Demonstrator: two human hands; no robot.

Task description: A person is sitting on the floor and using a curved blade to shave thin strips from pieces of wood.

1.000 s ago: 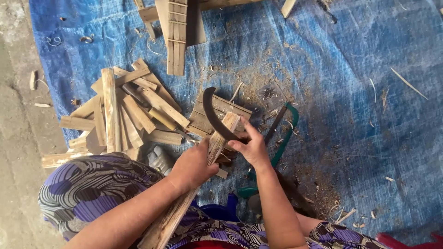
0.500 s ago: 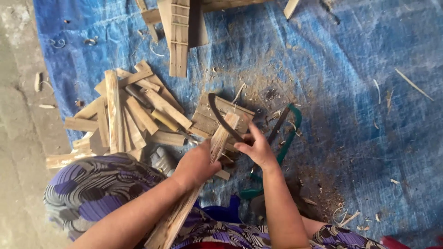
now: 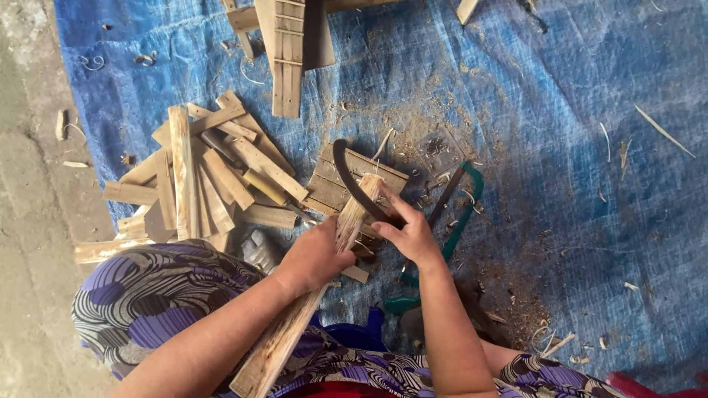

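Note:
My left hand [image 3: 313, 258] grips a long wooden slat [image 3: 295, 317] that runs from my lap up onto a small wooden block [image 3: 335, 184]. My right hand [image 3: 409, 236] holds the handle of a dark curved blade [image 3: 352, 177], whose edge lies against the slat's top end [image 3: 365, 188]. Both hands are close together over the block, above a blue tarp [image 3: 553, 147].
A pile of split wooden pieces [image 3: 214, 177] lies left of the block. A green-framed hacksaw [image 3: 450, 228] rests right of my right hand. Slatted wooden pieces [image 3: 287, 51] lie at the top. Shavings are scattered on the tarp; bare concrete [image 3: 33, 184] is left.
The curved blade has shifted slightly down and left onto the slat's end. My hands stay in nearly the same place.

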